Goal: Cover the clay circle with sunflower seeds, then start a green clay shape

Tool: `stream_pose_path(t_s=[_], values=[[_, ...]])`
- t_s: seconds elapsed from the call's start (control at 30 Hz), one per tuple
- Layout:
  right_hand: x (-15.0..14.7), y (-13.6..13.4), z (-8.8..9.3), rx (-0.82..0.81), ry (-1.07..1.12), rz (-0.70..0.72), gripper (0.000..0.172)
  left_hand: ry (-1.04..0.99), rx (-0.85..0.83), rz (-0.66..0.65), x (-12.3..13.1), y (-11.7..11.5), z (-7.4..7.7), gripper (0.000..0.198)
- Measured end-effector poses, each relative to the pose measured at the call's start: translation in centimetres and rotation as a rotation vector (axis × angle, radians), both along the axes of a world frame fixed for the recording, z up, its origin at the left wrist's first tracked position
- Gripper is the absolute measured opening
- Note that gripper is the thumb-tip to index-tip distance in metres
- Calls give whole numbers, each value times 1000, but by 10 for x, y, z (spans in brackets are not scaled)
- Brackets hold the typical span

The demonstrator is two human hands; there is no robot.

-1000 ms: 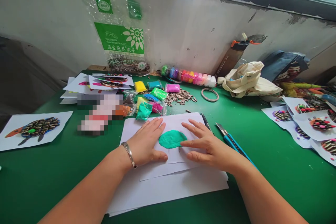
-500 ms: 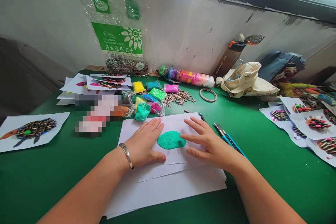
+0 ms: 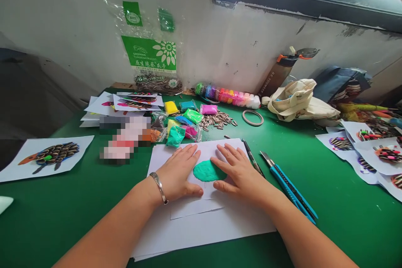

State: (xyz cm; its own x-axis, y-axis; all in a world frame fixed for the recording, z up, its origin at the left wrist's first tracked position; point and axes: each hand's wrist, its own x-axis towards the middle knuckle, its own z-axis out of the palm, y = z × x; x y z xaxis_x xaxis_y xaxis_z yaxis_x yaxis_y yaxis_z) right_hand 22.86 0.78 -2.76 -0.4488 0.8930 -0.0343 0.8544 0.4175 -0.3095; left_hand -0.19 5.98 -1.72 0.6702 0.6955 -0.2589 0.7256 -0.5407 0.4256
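A flattened oval of teal modelling clay [image 3: 205, 171] lies on a small sheet of white paper [image 3: 193, 210], with a thin drawn line showing below it. This sheet rests on larger white paper [image 3: 201, 236]. My left hand [image 3: 179, 171] lies flat on the paper at the clay's left side, fingers stretched out. On the right, my right hand [image 3: 237, 169] is spread, its fingers over the clay's right edge and hiding part of it. Neither hand grips anything. A dark pen [image 3: 252, 157] and a blue utility knife [image 3: 290, 188] lie just right of my right hand.
Several clay packets [image 3: 176, 136] and loose sunflower seeds [image 3: 220, 120] lie beyond the paper. Behind them are a tape roll [image 3: 252, 111], a tube of coloured clay [image 3: 228, 95], a seed bag [image 3: 153, 58], a bottle [image 3: 278, 73] and a cloth bag [image 3: 295, 98]. Seed pictures [image 3: 56, 157] lie at both sides.
My right hand has moved left, so its fingers cover more of the clay's right side. My left hand stays flat on the paper. The view has shifted slightly, uncovering more of the pen and knife.
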Motion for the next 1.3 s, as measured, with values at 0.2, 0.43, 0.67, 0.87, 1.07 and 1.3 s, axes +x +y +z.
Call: stream_pose_path(t_s=[0.2,0.43,0.67,0.87,1.07,1.3], values=[[-1,1,-3,-7,-1,-20,62,-23,-4,-2,-1,-2,2,96],[0,1,-3,-41,-19,-6,57,-74,23,-2,-7,2,2,88],[-1,1,-3,-22,-33,-59,64,-27,114,1,-15,2,12,62],[0,1,-4,31,-44,-40,55,-66,154,-75,-7,-4,9,51],[15,30,4,202,86,-303,35,-90,143,-53,4,-9,1,68],[11,85,-6,189,-223,-345,24,-17,120,-62,5,-17,1,83]])
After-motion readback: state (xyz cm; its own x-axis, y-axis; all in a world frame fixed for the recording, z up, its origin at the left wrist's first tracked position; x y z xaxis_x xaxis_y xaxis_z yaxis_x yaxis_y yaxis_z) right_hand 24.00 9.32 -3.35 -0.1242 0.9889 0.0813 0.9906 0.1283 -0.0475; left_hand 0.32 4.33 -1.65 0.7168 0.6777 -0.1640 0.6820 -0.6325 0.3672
